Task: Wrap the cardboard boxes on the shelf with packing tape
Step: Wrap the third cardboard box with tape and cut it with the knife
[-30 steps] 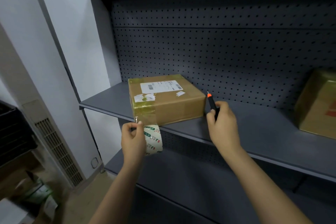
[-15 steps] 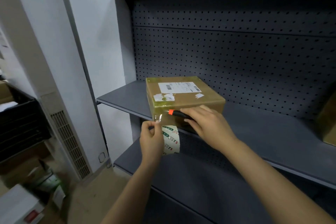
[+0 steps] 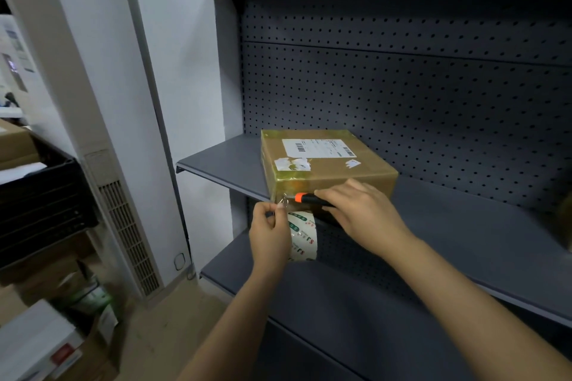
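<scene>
Grey shelf (image 3: pixel 223 164), cardboard box (image 3: pixel 328 170) on it; our left hand (image 3: pixel 269 237) grips tape roll (image 3: pixel 305 240), right hand (image 3: pixel 363 215) grips utility knife (image 3: pixel 308 198).

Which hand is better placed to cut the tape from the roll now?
The right hand: it grips the cutter, its tip at the tape strip between the box and the roll, which the left hand holds.

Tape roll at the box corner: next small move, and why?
Probably slice the tape free. The left hand holds the tape roll just below the front left corner of the cardboard box, with tape pulled up to that corner. The right hand grips the orange-tipped cutter with its tip at that stretch, so a short cut across it looks due.
</scene>
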A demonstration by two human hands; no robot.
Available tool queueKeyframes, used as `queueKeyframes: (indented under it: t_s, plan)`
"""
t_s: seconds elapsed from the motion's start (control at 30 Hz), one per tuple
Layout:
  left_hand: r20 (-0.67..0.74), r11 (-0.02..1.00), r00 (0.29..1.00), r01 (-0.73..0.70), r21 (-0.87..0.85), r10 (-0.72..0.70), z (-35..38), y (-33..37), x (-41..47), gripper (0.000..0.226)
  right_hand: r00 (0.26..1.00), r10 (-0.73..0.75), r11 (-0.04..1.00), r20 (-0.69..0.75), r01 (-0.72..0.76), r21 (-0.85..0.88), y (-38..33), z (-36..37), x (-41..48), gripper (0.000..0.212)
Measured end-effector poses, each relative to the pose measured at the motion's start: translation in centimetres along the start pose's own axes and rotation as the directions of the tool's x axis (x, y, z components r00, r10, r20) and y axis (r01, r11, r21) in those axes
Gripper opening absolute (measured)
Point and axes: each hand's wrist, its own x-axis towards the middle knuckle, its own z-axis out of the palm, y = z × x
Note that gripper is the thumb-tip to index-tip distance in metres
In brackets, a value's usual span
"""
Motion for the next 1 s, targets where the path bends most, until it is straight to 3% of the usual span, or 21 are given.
queueKeyframes:
  t_s: [0.27,0.5,0.6,0.83,0.9,1.0]
  plan:
    - [-0.003,1.000,1.000,0.015,-0.012,-0.015,0.0,-0.4,0.3,0.011,0.995,0.103,0.993,0.014,-0.102,-0.062,2.7,-1.4,-3.4,0.031]
    - [0.010,0.997,0.999,0.044,-0.066,-0.044,0.0,-0.5,0.3,0.011,0.960,0.267,0.961,-0.085,-0.258,0.099,1.1,-2.8,-0.4,0.027]
    - [0.030,0.998,0.999,0.043,-0.050,-0.041,-0.1,-0.6,0.3,0.015,0.940,0.334,0.937,-0.064,-0.324,0.130,1.2,-2.1,3.6,0.029]
    - [0.057,0.998,0.997,0.054,0.010,-0.055,-0.7,-1.1,0.2,0.016,0.930,0.309,0.945,0.200,-0.323,0.041,3.2,2.6,8.5,0.040]
    - [0.058,0.999,0.998,0.037,0.010,-0.037,-1.0,-1.2,0.3,0.016,0.949,0.288,0.948,0.128,-0.302,0.102,2.7,2.9,7.9,0.038]
    - [0.043,1.000,0.999,0.012,0.017,-0.013,-1.4,-1.5,0.4,0.017,0.992,0.127,0.953,0.014,-0.126,0.277,1.2,3.1,6.8,0.028]
